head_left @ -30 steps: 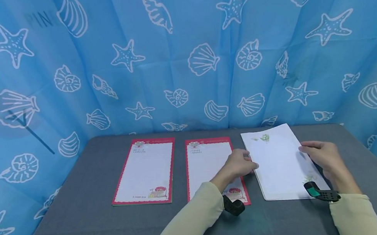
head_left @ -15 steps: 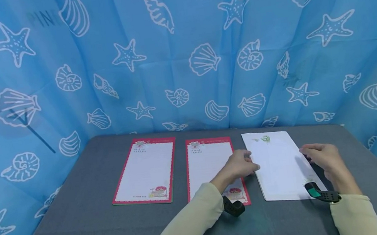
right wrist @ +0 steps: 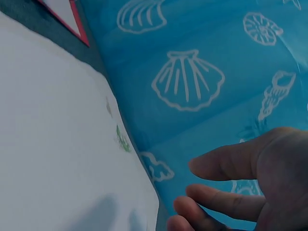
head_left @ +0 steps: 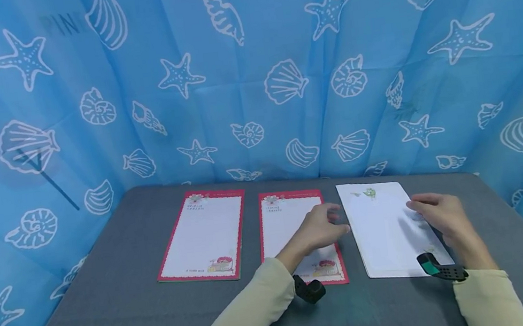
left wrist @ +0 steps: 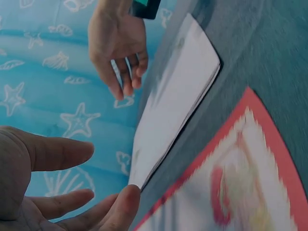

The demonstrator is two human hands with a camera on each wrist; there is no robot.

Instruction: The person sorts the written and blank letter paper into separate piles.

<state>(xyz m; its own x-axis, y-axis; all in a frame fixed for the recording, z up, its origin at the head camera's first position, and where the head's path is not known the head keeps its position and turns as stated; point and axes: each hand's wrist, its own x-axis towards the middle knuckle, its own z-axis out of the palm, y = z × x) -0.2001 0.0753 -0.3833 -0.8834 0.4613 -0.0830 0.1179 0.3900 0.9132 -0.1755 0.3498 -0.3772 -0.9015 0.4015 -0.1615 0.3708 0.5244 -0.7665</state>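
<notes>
A neat stack of white paper point(head_left: 385, 229) with small green prints lies on the right part of the table. My right hand point(head_left: 441, 213) hovers over the stack's right edge, fingers relaxed and apart from each other in the right wrist view, holding nothing. Left of the stack, my left hand point(head_left: 318, 227) is above the right side of a red-bordered sheet point(head_left: 292, 224), its thumb and fingers spread with nothing between them. Another red-bordered sheet point(head_left: 204, 239), with a green edge showing beneath, lies further left.
The grey cloth-covered table point(head_left: 129, 318) bears the three paper piles in a row. A blue curtain point(head_left: 228, 43) with white shell and starfish prints hangs right behind its back edge.
My left hand has let go of the white stack's left edge and moved left. The raised top sheet has settled flat, and my right hand has drifted slightly left over the stack.
</notes>
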